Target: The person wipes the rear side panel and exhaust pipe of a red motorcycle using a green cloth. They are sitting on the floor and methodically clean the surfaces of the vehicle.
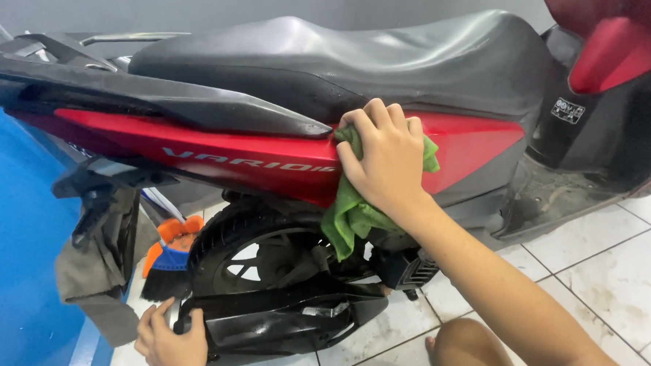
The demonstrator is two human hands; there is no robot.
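Observation:
A red and black scooter stands side-on before me, its red side panel (pixel 214 155) running under the black seat (pixel 335 58). My right hand (pixel 383 155) presses a green cloth (pixel 349 215) flat against the red panel, just below the seat; the cloth hangs down over the rear wheel (pixel 248 256). My left hand (pixel 168 347) is low at the bottom left, its fingers curled around the black tip at the rear end of the black exhaust cover (pixel 280 320).
A brush with an orange and blue handle and black bristles (pixel 168 263) leans behind the rear wheel. A grey rag (pixel 95 277) hangs near the rear fender. A blue wall (pixel 14 255) stands at left. White floor tiles (pixel 607 266) lie under the scooter. My knee (pixel 464 349) shows at the bottom.

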